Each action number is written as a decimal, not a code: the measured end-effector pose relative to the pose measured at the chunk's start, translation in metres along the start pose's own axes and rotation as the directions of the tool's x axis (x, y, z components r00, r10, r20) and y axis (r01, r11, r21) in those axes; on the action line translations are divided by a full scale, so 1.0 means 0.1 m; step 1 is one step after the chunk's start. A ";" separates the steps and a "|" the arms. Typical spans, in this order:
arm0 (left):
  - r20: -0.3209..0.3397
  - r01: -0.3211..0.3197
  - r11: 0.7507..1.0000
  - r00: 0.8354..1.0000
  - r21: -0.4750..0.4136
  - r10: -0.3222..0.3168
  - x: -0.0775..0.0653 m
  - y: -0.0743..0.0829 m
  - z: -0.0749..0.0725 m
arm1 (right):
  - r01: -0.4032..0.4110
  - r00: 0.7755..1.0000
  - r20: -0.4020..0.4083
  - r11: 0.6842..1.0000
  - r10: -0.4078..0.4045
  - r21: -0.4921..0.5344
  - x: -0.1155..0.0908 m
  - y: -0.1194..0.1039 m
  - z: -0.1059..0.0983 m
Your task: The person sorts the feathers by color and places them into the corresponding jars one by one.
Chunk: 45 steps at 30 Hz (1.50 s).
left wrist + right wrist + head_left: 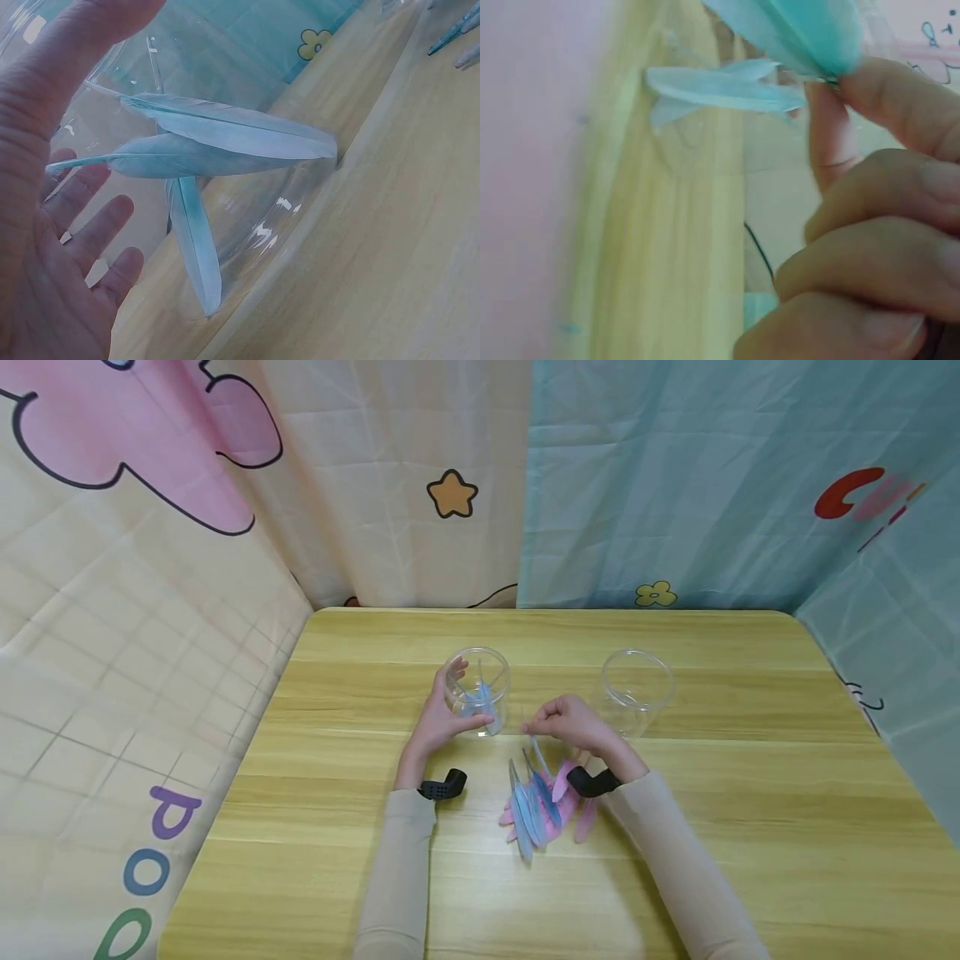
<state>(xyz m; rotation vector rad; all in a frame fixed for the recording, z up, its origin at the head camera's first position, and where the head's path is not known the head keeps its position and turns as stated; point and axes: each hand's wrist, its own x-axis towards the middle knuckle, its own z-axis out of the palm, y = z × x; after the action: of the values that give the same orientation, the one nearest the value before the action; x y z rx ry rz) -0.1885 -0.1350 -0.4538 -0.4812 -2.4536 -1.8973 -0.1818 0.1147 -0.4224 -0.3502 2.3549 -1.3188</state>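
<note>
The left hand (441,720) is cradling a clear cup (477,649) containing three blue feathers (225,157), the right hand (572,723) is pinching another feather (795,34), a blue-pink pile (532,814) remaining at six o'clock.

Glare pales the table (570,902); right wrist view blurred.

A wood-grained table (750,777) bears 2 clear jars (637,703), pink and blue feathers (534,814).

A small curtained-off booth is shown; whether it is set in a home or a studio cannot be told. The wood-grain counter (765,793) is enclosed on three sides by cloth hangings (360,468), printed with a star (452,494) and a flower (656,594).
</note>
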 end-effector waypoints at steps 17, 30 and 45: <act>-0.007 -0.001 1.000 1.000 0.016 0.001 0.05 -0.22 0.00 | 0.430 0.806 -0.509 0.890 -0.303 0.150 0.10 -0.61 -0.04; 0.014 0.009 1.000 1.000 0.002 -0.009 -0.05 0.14 -0.02 | 0.646 0.614 -0.650 0.759 -0.448 0.087 0.13 -1.05 0.08; -0.023 0.005 1.000 1.000 0.004 -0.005 0.03 -0.17 0.00 | 0.524 0.699 -0.603 0.849 -0.385 0.066 0.11 -0.86 0.16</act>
<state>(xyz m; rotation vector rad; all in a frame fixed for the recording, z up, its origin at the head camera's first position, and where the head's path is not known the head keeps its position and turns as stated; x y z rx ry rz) -0.1950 -0.1381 -0.4692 -0.4508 -2.4461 -1.8880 -0.1826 0.0531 -0.3587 -0.5627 2.6365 -2.1881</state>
